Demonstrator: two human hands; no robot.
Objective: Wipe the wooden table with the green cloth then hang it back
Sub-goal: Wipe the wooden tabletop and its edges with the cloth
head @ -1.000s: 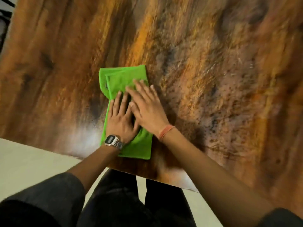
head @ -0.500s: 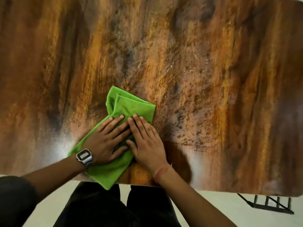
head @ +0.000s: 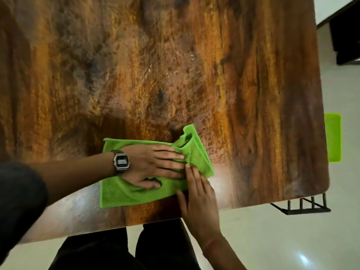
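Head view only. Green cloth [head: 155,172] lies flat on wooden table [head: 175,75] near the front edge, toward the right corner; its right end is bunched into folds, and much of its middle is hidden under the hands. Left hand [head: 153,166] lies palm-down on the cloth w/ straight fingers pointing right, pressing it to the wood; thumb spread on the fabric below. Wristwatch [head: 121,162] on that wrist, display too small to read. Right hand [head: 196,197] comes in from the front edge, fingers straight and together, tips on the cloth's lower right part, just beside the left fingertips; palm rests partly on bare wood. Dark sleeve at left is cut off by the frame. Metal frame [head: 303,206] pokes out below the table's right corner, mostly hidden. Green object [head: 333,137] past the right edge, blurry, can't tell what it is. Dark trousers [head: 136,250] below the front edge.
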